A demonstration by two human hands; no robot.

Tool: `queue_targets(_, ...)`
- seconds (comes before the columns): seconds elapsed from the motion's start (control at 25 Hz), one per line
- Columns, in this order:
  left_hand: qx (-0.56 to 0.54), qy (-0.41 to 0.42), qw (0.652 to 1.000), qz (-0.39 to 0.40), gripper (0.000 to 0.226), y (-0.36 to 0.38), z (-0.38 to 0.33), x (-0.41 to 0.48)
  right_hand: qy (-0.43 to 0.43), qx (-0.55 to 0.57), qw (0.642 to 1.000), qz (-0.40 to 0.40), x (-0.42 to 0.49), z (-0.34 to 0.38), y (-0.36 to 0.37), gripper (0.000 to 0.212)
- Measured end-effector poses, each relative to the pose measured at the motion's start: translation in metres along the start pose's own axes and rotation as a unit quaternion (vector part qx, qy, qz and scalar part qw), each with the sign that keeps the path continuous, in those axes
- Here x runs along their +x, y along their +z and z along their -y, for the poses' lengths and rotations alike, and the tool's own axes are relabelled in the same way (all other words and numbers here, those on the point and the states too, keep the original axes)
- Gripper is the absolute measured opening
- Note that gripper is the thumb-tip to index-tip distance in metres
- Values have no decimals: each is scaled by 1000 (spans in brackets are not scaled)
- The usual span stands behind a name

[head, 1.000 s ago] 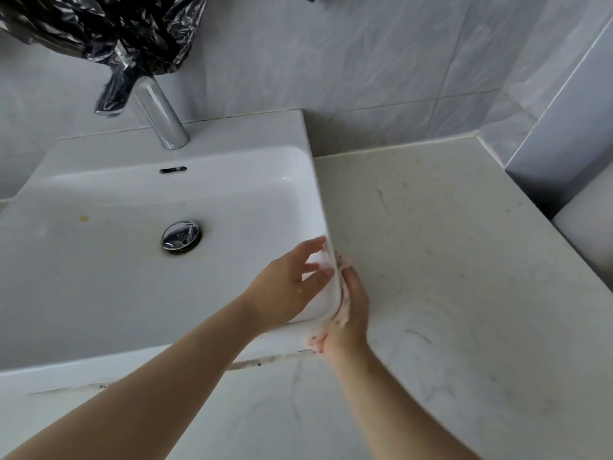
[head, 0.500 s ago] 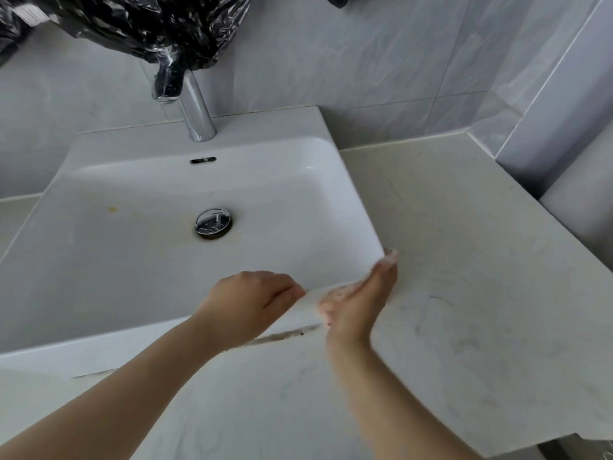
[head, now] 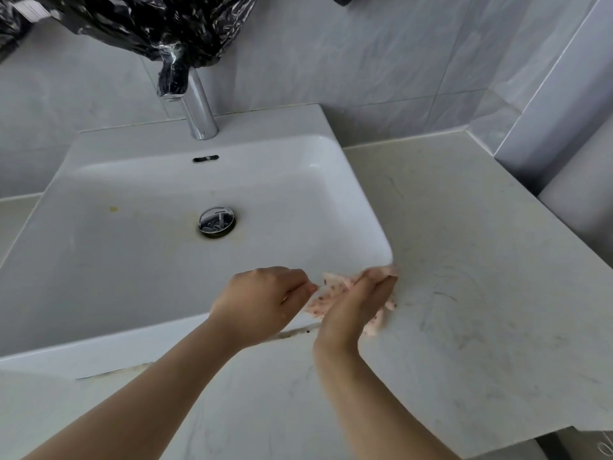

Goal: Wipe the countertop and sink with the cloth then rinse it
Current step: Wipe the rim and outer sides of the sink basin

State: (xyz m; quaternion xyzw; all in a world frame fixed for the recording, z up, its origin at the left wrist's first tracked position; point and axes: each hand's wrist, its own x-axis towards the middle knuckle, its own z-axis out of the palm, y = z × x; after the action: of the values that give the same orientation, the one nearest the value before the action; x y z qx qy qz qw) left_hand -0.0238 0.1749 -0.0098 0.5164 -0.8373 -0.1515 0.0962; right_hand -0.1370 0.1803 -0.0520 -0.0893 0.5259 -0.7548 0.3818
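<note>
A small pale pink speckled cloth [head: 326,295] sits at the front right corner of the white sink [head: 361,207], partly hidden by my hands. My right hand [head: 360,307] covers the cloth's right part, fingers curled over it against the sink's corner. My left hand [head: 262,300] pinches the cloth's left edge on the sink's front rim. The pale marble countertop [head: 464,267] spreads to the right and in front of the sink, with faint dark streaks on it.
A chrome tap [head: 199,107] stands behind the basin, its top wrapped in black plastic [head: 149,24]. A chrome drain plug [head: 217,221] lies mid-basin with yellowish stains around it. Grey tiled wall [head: 365,61] behind; the countertop's edge drops at the lower right.
Both hands moved from the sink's right side to its front right corner. The cloth, hidden under my right hand before, now shows between the hands. The view shifted left.
</note>
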Motion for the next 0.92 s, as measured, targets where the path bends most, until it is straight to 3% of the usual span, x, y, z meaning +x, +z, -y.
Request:
queue_targets(0.04,0,-1,1000,-3,67,0,0,0,-16,21,1000,-3,4,3,0,34)
queue_targets(0.12,0,-2,1000,-5,66,0,1,1,70,46,996,-5,30,15,-3,39)
queue_targets(0.2,5,2,1000,-10,66,1,0,3,176,36,982,61,66,23,-11,40)
queue_targets(0.28,7,-1,1000,-18,65,3,-2,4,226,8,968,105,79,26,-20,39)
queue_targets(0.36,7,-5,1000,-21,63,3,-3,5,223,25,969,99,61,18,-21,36)
queue_targets(0.48,5,-7,1000,-29,59,2,-2,3,192,72,977,64,17,-6,-19,49)
queue_targets(0.56,2,-7,999,-31,57,2,-3,2,185,104,976,49,22,-1,-13,43)
queue_targets(0.64,5,-1,999,-34,56,2,-3,3,215,58,973,60,53,25,-8,29)
queue_targets(0.76,14,4,999,-39,54,4,-3,3,259,24,963,72,57,38,-12,29)
queue_targets(0.92,13,12,999,-51,54,4,-2,3,247,37,968,-8,5,5,-11,49)
